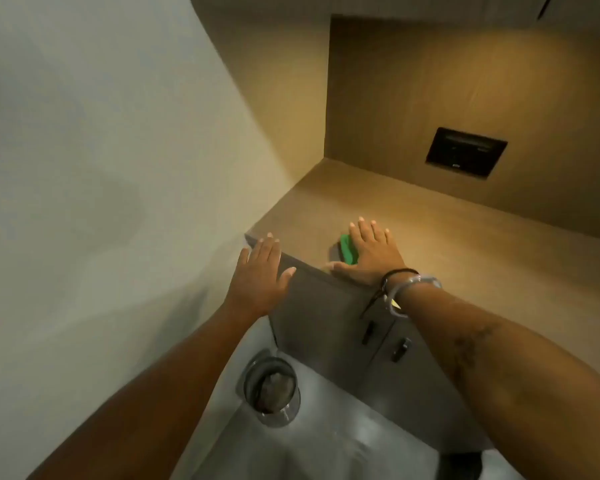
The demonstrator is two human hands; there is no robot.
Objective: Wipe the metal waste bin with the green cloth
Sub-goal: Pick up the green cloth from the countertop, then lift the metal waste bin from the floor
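- Right hand is laid flat, palm down, on the wooden countertop, close to its front edge. Fingers are spread and extended, not curled.
- Green cloth is pressed under the right palm; only a folded edge is seen at the thumb side. It is held down by pressure, not gripped.
- Left hand is open, fingers straight and slightly fanned, at the left corner of the countertop. Nothing is held. Whether it touches the corner or hovers just off it cannot be told.
- Bracelets, a dark cord and a pale band, are worn on the right wrist.
- Metal waste bin is seen below, on the floor, beside the cabinet front and against the pale wall. Its round rim is open to view and a crumpled, greyish mass lies inside.
- The bin is well apart from the cloth, lower in the view, between the two forearms.
- Cabinet front below the countertop carries two dark handles.
- A dark rectangular panel is set into the wooden back wall above the countertop.
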